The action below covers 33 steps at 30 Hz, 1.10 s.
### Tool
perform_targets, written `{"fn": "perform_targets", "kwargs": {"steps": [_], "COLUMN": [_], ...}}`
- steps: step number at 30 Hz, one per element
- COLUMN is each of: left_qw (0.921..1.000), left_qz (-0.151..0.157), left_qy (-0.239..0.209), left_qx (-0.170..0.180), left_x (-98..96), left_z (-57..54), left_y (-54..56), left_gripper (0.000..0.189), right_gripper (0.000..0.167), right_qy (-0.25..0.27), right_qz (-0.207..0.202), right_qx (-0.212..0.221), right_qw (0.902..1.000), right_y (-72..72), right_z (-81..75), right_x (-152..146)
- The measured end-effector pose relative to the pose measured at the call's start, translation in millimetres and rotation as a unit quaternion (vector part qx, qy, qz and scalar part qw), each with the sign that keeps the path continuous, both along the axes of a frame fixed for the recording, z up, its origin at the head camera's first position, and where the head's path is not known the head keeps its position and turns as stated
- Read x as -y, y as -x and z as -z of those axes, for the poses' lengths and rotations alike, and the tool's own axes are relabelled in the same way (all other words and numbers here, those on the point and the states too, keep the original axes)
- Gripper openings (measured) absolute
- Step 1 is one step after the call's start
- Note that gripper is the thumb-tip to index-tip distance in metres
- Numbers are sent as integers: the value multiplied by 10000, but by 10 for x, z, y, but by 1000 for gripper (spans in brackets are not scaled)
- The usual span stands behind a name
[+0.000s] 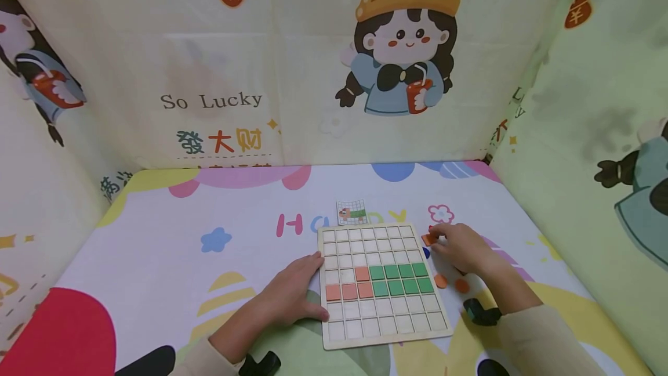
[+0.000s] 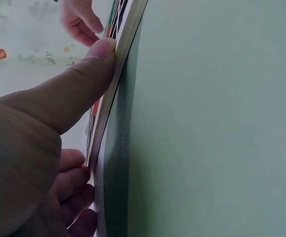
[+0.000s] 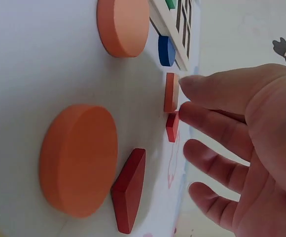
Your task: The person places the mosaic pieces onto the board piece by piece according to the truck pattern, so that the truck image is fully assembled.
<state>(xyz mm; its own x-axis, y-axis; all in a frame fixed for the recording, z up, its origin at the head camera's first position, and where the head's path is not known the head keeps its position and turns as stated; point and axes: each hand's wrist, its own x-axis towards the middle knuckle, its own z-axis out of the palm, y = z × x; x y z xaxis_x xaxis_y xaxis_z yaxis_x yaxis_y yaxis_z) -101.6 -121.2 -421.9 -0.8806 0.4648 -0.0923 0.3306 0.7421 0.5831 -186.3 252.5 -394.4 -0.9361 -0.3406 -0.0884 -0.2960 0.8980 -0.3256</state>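
A pale wooden grid board lies on the table, with salmon squares and green squares filling part of two middle rows. My left hand rests along its left edge; thumb and fingertips touch the side. Beyond the right edge, my right hand reaches down at an orange square. Its thumb and index tips are close together beside that piece; whether they touch it I cannot tell. A small red piece lies just past the orange square, and a blue disc sits near the board.
Two orange discs and a dark red diamond-shaped piece lie under the right forearm and wrist. A small picture card lies at the board's far edge. Printed cloth walls stand around the patterned tabletop.
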Motion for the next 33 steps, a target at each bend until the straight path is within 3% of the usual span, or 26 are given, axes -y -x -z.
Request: {"fn": "perform_targets", "kwargs": {"steps": [13,33], "left_qw": [10000,10000], "left_qz": [50,5], "left_qy": [27,17], "left_qx": [-15,33], "left_x": [-1,-2], "left_z": [8,-27], "left_y": [-3,-8], "left_gripper": [102,102], "right_gripper": [33,31], "right_qy": [104,120], "right_qz": [351,457], "right_qx": [459,551], "right_qw": [9983,9974], "right_y": [27,17], "right_z": [4,-2], "right_x": [30,-40]}}
